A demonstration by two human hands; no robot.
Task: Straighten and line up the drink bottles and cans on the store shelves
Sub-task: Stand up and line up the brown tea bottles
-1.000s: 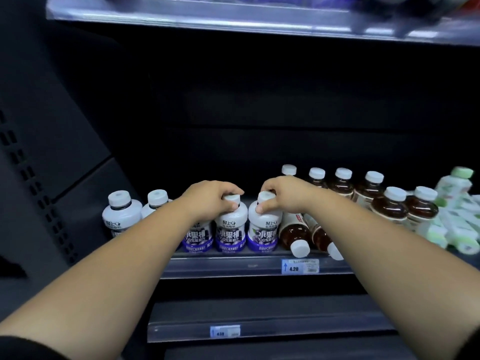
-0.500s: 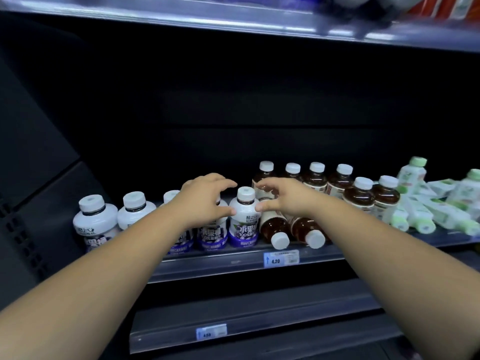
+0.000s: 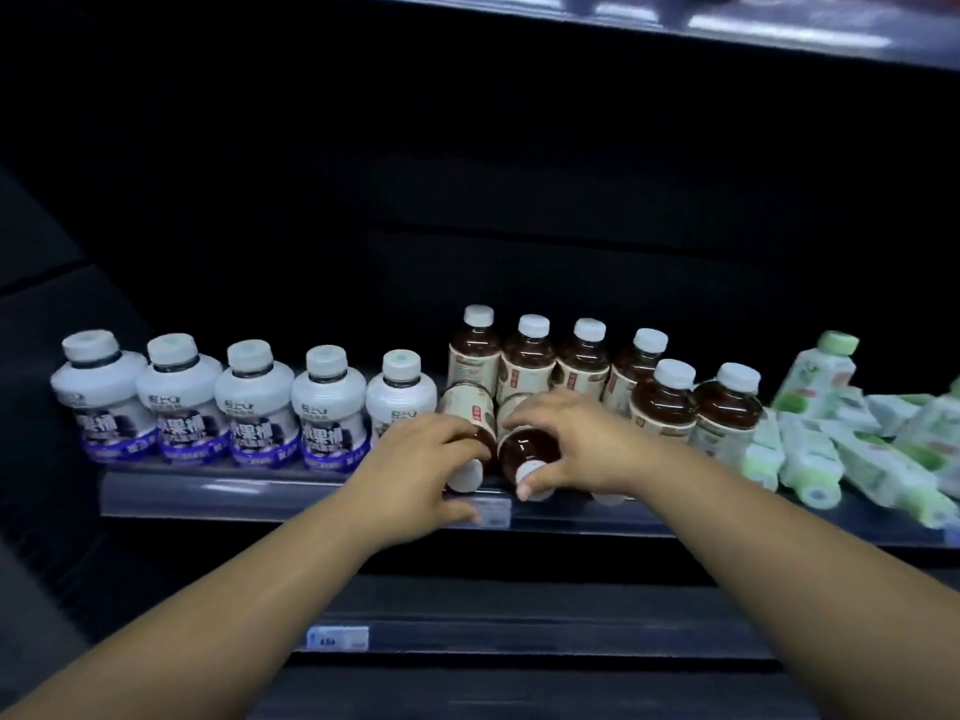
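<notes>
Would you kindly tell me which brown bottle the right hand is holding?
The right hand holds the right toppled bottle, lying cap-forward beside the left toppled bottle under the left hand; those behind stand upright.

Both hands have come off the caps of the white bottles point(image 3: 400, 402) and shifted toward 3 o'clock along the shelf point(image 3: 208, 493) front. The left hand point(image 3: 421, 459) now curls over the left toppled brown bottle point(image 3: 466, 407). The right hand point(image 3: 576, 444) curls over the right toppled brown bottle point(image 3: 527, 452) at its 3 o'clock, thumb by the cap.
</notes>
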